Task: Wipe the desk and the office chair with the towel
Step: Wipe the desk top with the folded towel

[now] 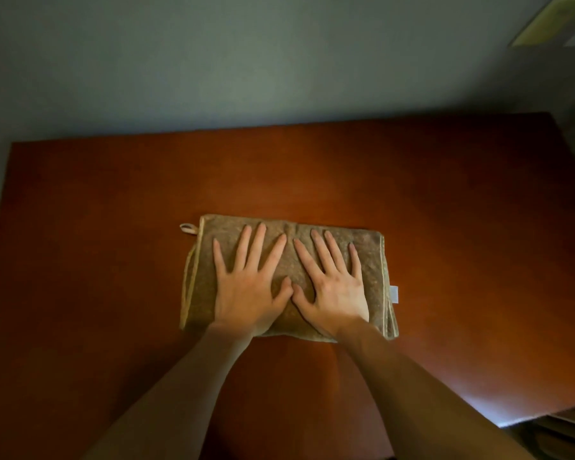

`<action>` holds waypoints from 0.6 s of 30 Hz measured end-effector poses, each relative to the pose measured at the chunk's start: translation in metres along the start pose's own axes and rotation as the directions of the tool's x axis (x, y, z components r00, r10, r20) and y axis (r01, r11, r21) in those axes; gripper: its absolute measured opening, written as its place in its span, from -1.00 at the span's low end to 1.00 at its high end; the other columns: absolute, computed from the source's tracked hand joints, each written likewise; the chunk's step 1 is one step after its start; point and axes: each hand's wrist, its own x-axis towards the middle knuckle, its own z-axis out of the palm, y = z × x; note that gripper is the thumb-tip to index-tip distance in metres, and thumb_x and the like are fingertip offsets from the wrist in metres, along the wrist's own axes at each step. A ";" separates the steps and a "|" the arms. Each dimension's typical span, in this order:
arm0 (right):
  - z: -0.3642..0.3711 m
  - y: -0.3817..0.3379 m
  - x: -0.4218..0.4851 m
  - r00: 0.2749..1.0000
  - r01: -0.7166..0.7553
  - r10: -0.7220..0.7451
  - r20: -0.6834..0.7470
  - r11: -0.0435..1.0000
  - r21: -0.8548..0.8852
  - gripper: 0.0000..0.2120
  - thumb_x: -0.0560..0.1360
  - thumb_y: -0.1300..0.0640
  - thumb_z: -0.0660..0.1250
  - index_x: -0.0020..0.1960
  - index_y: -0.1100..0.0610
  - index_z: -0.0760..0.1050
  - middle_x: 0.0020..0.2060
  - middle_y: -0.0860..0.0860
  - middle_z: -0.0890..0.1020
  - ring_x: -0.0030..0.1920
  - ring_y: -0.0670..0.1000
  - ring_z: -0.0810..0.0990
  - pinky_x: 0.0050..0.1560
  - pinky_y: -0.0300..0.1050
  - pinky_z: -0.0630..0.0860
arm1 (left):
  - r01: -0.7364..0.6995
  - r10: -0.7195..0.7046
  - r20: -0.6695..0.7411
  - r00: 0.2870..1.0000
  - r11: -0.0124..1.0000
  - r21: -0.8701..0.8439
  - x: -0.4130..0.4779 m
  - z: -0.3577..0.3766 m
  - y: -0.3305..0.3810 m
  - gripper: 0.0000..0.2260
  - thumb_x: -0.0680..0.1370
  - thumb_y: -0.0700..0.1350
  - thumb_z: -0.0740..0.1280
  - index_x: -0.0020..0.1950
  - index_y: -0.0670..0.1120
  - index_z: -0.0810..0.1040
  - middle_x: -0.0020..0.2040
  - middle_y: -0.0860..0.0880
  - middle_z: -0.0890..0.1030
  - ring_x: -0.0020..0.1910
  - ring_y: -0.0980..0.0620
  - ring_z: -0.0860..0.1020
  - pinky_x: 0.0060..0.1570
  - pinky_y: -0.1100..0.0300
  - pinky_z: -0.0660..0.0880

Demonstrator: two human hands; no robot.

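Note:
A folded tan towel with a light trim, a small loop at its far left corner and a white tag on its right edge lies flat in the middle of the reddish-brown desk. My left hand presses on the towel's left half with fingers spread straight. My right hand presses on the right half the same way. The two thumbs touch at the towel's centre. The office chair is out of view.
A grey wall rises directly behind the desk's far edge. A yellowish sheet hangs at the top right. The desk's right edge drops off near dim shapes at the lower right.

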 end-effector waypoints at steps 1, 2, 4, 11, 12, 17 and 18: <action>-0.001 0.005 0.014 1.000 -0.001 0.001 -0.010 1.000 0.003 -0.28 0.60 -0.32 0.08 0.68 -0.16 -0.03 0.68 -0.02 0.04 0.67 0.02 -0.10 0.62 0.30 -0.10 | 0.006 -0.006 -0.001 1.000 1.000 -0.002 0.015 0.000 0.000 -0.33 0.57 0.31 0.08 0.67 0.16 0.10 0.69 -0.06 0.05 0.67 -0.09 -0.05 0.51 -0.45 -0.11; -0.001 0.011 0.029 1.000 0.000 0.000 -0.016 1.000 0.006 -0.28 0.59 -0.32 0.08 0.68 -0.16 -0.02 0.68 -0.02 0.04 0.67 0.01 -0.10 0.61 0.30 -0.09 | 0.012 -0.012 -0.001 1.000 1.000 -0.003 0.031 0.001 -0.001 -0.33 0.57 0.31 0.06 0.67 0.17 0.08 0.69 -0.05 0.04 0.67 -0.09 -0.05 0.51 -0.45 -0.11; -0.003 0.023 0.059 1.000 0.000 0.000 -0.025 1.000 0.007 -0.29 0.59 -0.32 0.06 0.68 -0.16 -0.02 0.68 -0.02 0.04 0.67 0.01 -0.09 0.61 0.30 -0.09 | 0.022 -0.022 -0.006 1.000 1.000 -0.003 0.062 0.002 -0.002 -0.33 0.57 0.32 0.04 0.67 0.18 0.05 0.70 -0.05 0.02 0.67 -0.09 -0.07 0.51 -0.44 -0.12; -0.011 0.061 0.161 0.999 0.022 -0.022 -0.050 1.000 0.002 -0.31 0.60 -0.32 0.03 0.67 -0.15 0.01 0.67 0.00 0.09 0.67 0.03 -0.05 0.61 0.31 -0.08 | 0.043 -0.043 -0.064 0.997 0.999 0.009 0.166 0.006 -0.008 -0.34 0.59 0.33 0.01 0.67 0.16 0.06 0.69 -0.06 0.06 0.67 -0.10 -0.03 0.51 -0.44 -0.11; -0.012 0.064 0.175 0.999 0.029 -0.029 -0.046 1.000 -0.001 -0.31 0.60 -0.32 0.02 0.67 -0.14 0.02 0.67 0.01 0.09 0.67 0.04 -0.04 0.61 0.31 -0.08 | 0.051 -0.050 -0.067 0.997 0.999 0.010 0.179 0.006 -0.009 -0.34 0.59 0.33 0.01 0.67 0.16 0.05 0.69 -0.06 0.05 0.67 -0.10 -0.03 0.51 -0.44 -0.11; -0.022 0.081 0.230 0.998 0.065 -0.065 -0.007 0.998 -0.019 -0.29 0.58 -0.33 -0.03 0.68 -0.13 0.02 0.67 0.01 0.08 0.67 0.04 -0.04 0.62 0.27 -0.11 | 0.092 -0.093 -0.061 0.994 0.996 -0.020 0.227 0.005 -0.015 -0.34 0.59 0.34 -0.04 0.67 0.17 0.02 0.70 -0.05 0.02 0.67 -0.09 -0.06 0.52 -0.43 -0.15; -0.025 0.082 0.238 0.997 0.076 -0.076 0.005 0.997 -0.024 -0.29 0.58 -0.34 -0.03 0.68 -0.12 0.03 0.67 0.02 0.09 0.67 0.05 -0.03 0.62 0.28 -0.10 | 0.104 -0.105 -0.055 0.993 0.994 -0.026 0.233 0.003 -0.016 -0.35 0.59 0.34 -0.05 0.67 0.17 0.02 0.69 -0.05 0.03 0.67 -0.09 -0.05 0.52 -0.42 -0.16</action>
